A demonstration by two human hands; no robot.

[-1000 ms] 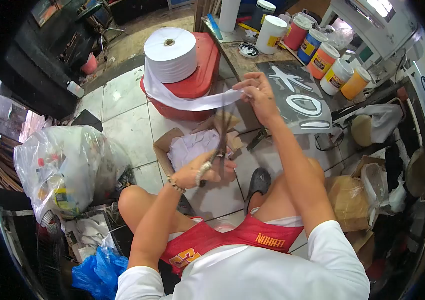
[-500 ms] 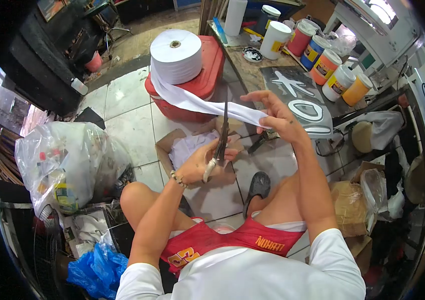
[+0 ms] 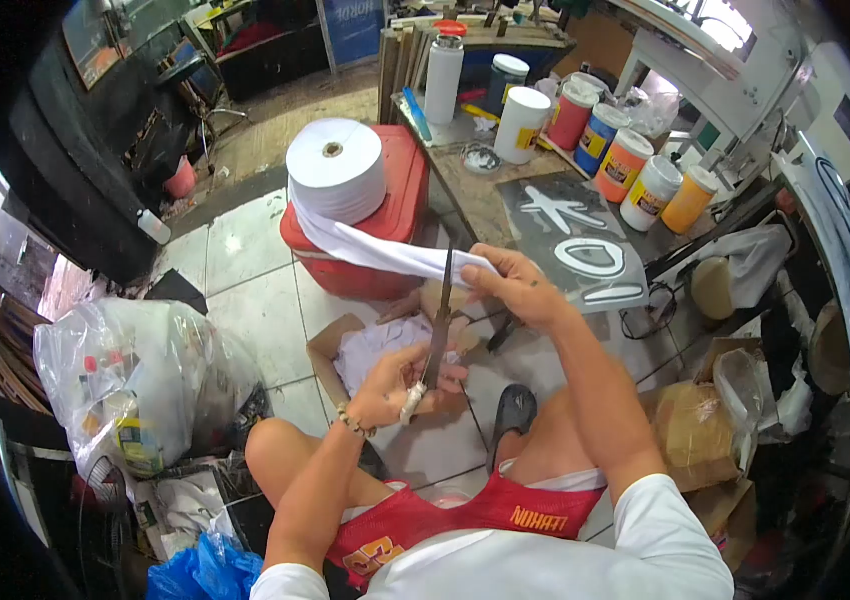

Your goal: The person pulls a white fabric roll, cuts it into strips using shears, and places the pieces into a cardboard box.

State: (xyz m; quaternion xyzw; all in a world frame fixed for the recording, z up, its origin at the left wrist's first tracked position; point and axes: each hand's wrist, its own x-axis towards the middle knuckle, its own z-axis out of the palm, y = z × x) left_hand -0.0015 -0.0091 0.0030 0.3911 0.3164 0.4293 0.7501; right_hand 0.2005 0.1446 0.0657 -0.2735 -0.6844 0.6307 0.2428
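My left hand (image 3: 393, 388) is closed around a pair of scissors (image 3: 441, 330) with dark blades pointing up and pale wrapping at the handle. A white fabric strip (image 3: 375, 250) runs from a large white roll (image 3: 337, 178) across to my right hand (image 3: 517, 286), which pinches its end. The blade tips overlap the strip just left of my right fingers; whether they touch it I cannot tell. The roll sits on a red cooler box (image 3: 407, 190). Below my hands, an open cardboard box (image 3: 323, 352) holds white cloth pieces (image 3: 380, 352).
At right, a workbench (image 3: 460, 165) carries several paint jars (image 3: 620, 165) and a dark sheet with white lettering (image 3: 575, 235). A clear plastic bag of containers (image 3: 145, 380) stands left. A blue bag (image 3: 207, 570) lies lower left, a brown package (image 3: 693, 425) lower right.
My right hand has come closer to the scissors, and its fingers, spread before, now pinch the strip's end. The view has tilted upward, so the roll and cooler box appear lower.
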